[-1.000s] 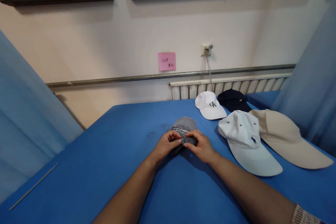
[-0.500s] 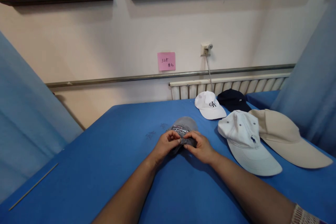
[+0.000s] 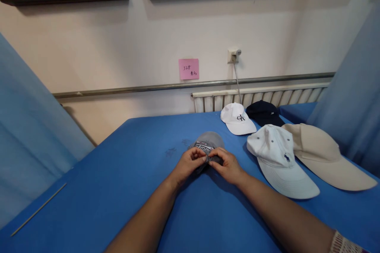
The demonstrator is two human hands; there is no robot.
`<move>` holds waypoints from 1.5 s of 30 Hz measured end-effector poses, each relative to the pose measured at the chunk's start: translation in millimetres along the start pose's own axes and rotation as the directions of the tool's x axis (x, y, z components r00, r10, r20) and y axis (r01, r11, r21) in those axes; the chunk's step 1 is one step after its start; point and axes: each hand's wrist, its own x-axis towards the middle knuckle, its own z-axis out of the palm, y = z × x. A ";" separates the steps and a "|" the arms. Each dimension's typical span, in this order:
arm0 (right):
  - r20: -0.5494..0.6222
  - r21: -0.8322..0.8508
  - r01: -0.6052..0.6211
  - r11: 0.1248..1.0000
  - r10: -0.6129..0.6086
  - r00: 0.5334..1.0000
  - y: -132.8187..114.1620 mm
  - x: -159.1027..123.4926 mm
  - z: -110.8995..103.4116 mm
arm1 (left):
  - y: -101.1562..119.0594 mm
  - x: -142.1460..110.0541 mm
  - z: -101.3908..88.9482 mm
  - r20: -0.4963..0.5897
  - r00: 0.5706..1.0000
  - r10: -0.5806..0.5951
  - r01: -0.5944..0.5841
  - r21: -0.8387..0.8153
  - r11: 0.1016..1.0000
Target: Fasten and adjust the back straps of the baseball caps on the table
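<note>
A grey baseball cap (image 3: 210,138) with white lettering lies on the blue-covered table, its brim pointing away from me. My left hand (image 3: 190,163) pinches the strap at the near side of the cap between thumb and forefinger. Close against it, my right hand (image 3: 227,165) pinches the same strap from the right. The fingertips nearly meet, and they hide much of the strap and its fastening. The cap's lower part sits partly behind both hands.
To the right lie a white cap (image 3: 237,120), a dark cap (image 3: 263,112), a pale cap (image 3: 279,158) and a beige cap (image 3: 323,150). A thin stick (image 3: 38,210) rests at the left on the blue table cover (image 3: 118,189). Blue curtains (image 3: 26,134) hang at both sides.
The fingertips have drawn slightly closer together over the strap, covering more of it. Both hands keep their pinch, and the other caps have not moved.
</note>
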 end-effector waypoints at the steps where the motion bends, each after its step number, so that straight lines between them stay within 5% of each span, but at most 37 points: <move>1: -0.002 0.002 0.001 1.000 -0.001 1.000 0.4 -0.1 0.2 | 0.3 -0.4 0.4 -0.001 1.000 0.002 -0.002 -0.003 1.000; 21: 0.013 0.025 -0.129 0.991 0.129 0.992 -0.7 -1.0 0.7 | 0.4 -0.7 1.2 0.057 0.998 0.018 -0.019 0.002 1.000; 31: 0.020 0.042 -0.120 0.992 0.120 0.993 1.7 -0.4 0.6 | 0.5 -0.5 1.6 0.103 0.995 0.019 -0.021 0.027 0.999; 37: -0.081 0.072 -0.038 0.997 0.044 0.996 3.2 0.8 0.8 | 0.3 -1.3 3.4 0.059 0.998 0.017 -0.019 0.024 1.000; 45: -0.029 0.137 -0.026 0.990 0.030 0.999 1.5 -1.0 2.0 | -3.6 0.8 4.0 0.026 0.998 0.062 -0.063 0.045 0.997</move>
